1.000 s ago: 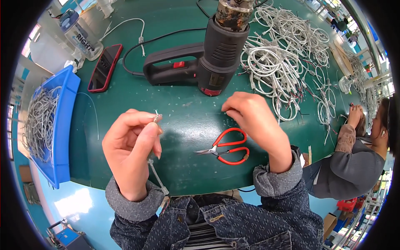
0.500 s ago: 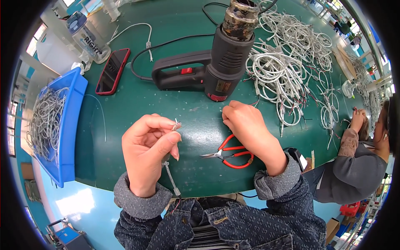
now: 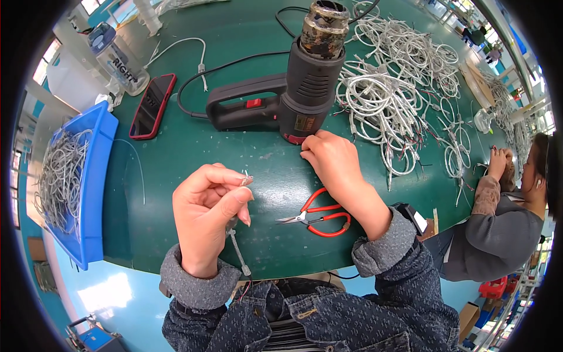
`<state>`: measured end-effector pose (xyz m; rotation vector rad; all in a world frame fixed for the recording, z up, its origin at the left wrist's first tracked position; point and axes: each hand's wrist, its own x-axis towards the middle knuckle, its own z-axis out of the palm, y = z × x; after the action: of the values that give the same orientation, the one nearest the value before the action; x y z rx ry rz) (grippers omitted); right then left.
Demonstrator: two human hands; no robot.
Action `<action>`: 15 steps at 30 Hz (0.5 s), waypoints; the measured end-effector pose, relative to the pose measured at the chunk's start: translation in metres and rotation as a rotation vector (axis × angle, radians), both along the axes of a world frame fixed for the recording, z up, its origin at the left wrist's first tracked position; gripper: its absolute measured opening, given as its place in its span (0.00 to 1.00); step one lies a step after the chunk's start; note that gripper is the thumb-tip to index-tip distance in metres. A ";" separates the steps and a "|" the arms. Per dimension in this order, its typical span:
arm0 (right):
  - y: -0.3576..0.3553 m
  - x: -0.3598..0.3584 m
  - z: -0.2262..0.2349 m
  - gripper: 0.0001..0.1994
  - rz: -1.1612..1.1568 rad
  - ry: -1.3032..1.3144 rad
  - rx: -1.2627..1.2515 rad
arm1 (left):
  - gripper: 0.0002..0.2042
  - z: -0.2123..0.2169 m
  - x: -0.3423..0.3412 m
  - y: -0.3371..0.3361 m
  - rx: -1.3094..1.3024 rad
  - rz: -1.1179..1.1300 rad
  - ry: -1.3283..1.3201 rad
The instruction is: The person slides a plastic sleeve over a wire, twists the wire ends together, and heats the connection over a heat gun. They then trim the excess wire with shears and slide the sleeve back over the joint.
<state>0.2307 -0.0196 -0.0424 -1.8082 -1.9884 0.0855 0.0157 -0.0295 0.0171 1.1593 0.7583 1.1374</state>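
My left hand (image 3: 206, 214) pinches a thin grey cable between thumb and forefinger. The cable's short stripped wire ends poke up past the fingertips, and its lower part (image 3: 238, 252) hangs below the palm toward the table edge. Fingers curled, my right hand (image 3: 335, 161) rests on the table at the foot of a black heat gun (image 3: 308, 88); whatever those fingers may hold is hidden. Between my hands, partly beneath the right wrist, lies a pair of red-handled scissors (image 3: 319, 219) with its blades pointing left.
A blue bin (image 3: 94, 193) of grey cables stands at the left. Near it are a red-cased phone (image 3: 153, 107) and a clear bottle (image 3: 120, 61). Coiled white cables (image 3: 381, 105) pile up at the right. Beyond them a co-worker (image 3: 498, 229) sits at the table's right side.
My right hand has shifted slightly, up against the base of the heat gun. My left hand keeps its pinch on the cable. The whole view has moved a little.
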 end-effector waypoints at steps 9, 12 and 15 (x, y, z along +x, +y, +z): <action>-0.002 -0.004 -0.007 0.04 0.003 -0.046 0.003 | 0.02 -0.001 0.000 -0.002 -0.033 -0.040 -0.051; 0.001 -0.009 -0.010 0.04 0.020 -0.045 0.028 | 0.03 0.000 -0.005 -0.001 -0.106 -0.113 -0.160; 0.002 -0.012 -0.013 0.03 0.029 -0.059 0.043 | 0.03 0.002 -0.006 -0.001 -0.144 -0.108 -0.176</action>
<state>0.2187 -0.0175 -0.0551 -1.7749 -2.0411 -0.0018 0.0102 -0.0309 0.0196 0.9548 0.6238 1.0621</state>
